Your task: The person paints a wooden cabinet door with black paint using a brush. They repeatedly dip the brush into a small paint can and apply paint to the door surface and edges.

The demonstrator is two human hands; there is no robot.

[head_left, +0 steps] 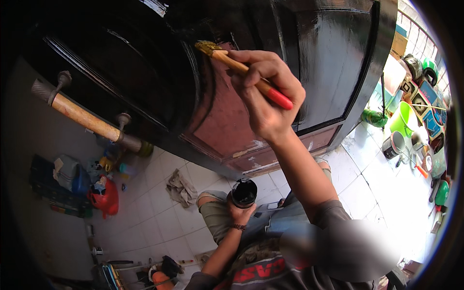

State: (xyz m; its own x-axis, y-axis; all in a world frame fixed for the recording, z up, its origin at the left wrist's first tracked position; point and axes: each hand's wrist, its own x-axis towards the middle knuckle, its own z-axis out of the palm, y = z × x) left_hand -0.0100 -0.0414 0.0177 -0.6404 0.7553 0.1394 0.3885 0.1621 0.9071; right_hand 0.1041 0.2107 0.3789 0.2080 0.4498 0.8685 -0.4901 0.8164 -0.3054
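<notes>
My right hand (pixel 273 92) grips a paintbrush (pixel 234 65) by its wooden handle, which ends in a red tip. The bristles touch or hover just at the surface of a panelled door (pixel 333 53); I cannot tell which. Glossy black paint covers much of the door, while a lower panel (pixel 224 123) shows reddish brown. Down by my knees, my left hand (pixel 239 211) is wrapped round a can of black paint (pixel 244 192), held upright with its opening toward me.
A long door handle (pixel 87 116) juts out at the left. On the tiled floor lie a crumpled rag (pixel 181 188), a red plastic bag (pixel 105 196) and a dark crate (pixel 53 186). At the right stand a lime-green bucket (pixel 405 117), a smaller can (pixel 393 144) and much clutter.
</notes>
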